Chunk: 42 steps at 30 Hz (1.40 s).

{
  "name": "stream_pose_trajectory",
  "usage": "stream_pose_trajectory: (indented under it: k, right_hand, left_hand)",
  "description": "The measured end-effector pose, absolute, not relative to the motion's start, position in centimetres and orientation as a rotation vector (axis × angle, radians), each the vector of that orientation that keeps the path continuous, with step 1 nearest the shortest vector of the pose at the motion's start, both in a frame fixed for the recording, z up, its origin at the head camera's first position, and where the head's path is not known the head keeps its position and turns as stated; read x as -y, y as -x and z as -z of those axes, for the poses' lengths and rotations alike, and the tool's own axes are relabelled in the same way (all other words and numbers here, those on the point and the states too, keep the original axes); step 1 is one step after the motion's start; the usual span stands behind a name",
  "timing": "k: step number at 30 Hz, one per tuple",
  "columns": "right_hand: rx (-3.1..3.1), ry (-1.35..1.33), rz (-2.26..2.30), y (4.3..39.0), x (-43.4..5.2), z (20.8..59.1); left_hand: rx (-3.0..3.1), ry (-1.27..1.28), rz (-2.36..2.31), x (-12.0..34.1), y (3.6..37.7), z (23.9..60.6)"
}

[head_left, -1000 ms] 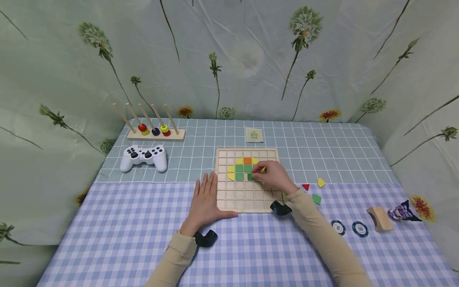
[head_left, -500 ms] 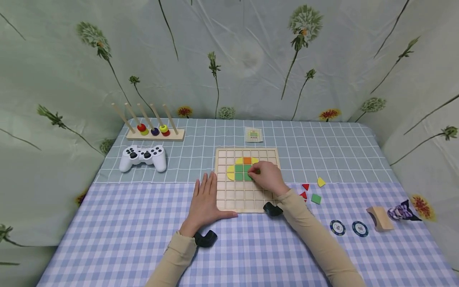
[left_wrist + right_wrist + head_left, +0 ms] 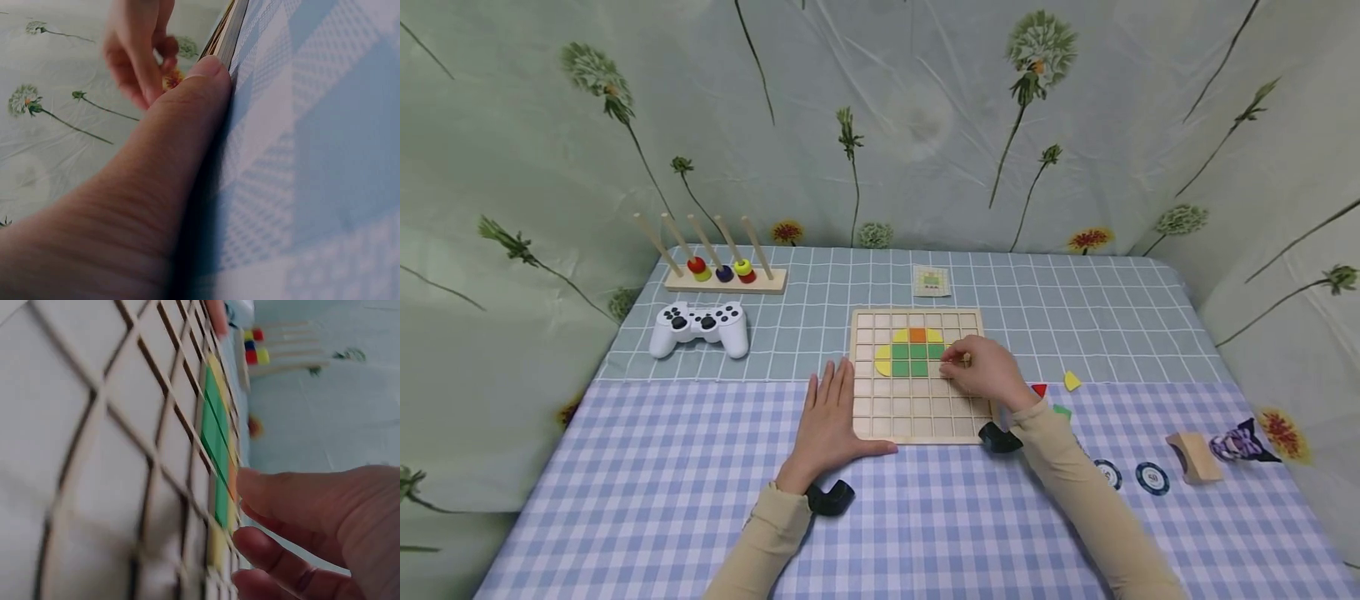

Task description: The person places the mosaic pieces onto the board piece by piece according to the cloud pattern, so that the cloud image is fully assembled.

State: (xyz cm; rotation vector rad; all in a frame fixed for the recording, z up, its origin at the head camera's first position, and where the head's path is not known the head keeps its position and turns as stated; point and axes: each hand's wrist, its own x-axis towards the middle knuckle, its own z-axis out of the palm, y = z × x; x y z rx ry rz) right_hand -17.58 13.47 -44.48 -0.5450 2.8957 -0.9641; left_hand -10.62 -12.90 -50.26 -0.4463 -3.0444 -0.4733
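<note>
Near edge: left hand flat on the checked tablecloth, fingers straight and together, thumb pressed along the near-left edge of the wooden grid board; holds nothing. Left wrist view confirms thumb against the board's rim.

Board sits mid-table, a tray of square cells. Filled cells cluster in the upper middle: green squares in a block, yellow pieces on the left side and top, one orange square at the top centre. Other cells bare wood.

Right hand over the board's right part, just right of the green block, fingers curled with tips pinched together near a small yellow bit; cannot tell if it's really gripped. Right wrist view shows fingers bent close over the cells by the green row.

Right of board: red triangle, yellow piece, two poker chips, wooden block.

Farther: white game controller, peg rack with coloured rings, small pattern card.
</note>
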Motion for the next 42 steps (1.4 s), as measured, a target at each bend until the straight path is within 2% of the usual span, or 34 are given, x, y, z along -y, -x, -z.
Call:
stream_pose_trajectory:
  k: [10,18,26,42]
  right_hand:
    - [-2.964,0.310,0.885,16.0,-21.7,43.0]
    - [-2.894,0.147,0.790,14.2,-25.8,42.7]
    - [-2.775,0.172,0.710,12.7,-27.4,43.6]
    - [-2.790,0.299,0.881,11.3,-27.3,44.6]
  left_hand:
    - [3.027,0.444,0.464,13.3,10.7,50.2]
    - [3.037,0.438,0.469,13.4,10.7,50.0]
    - [3.043,0.444,0.475,13.2,10.7,50.2]
    - [3.021,0.465,0.482,12.9,10.7,50.5]
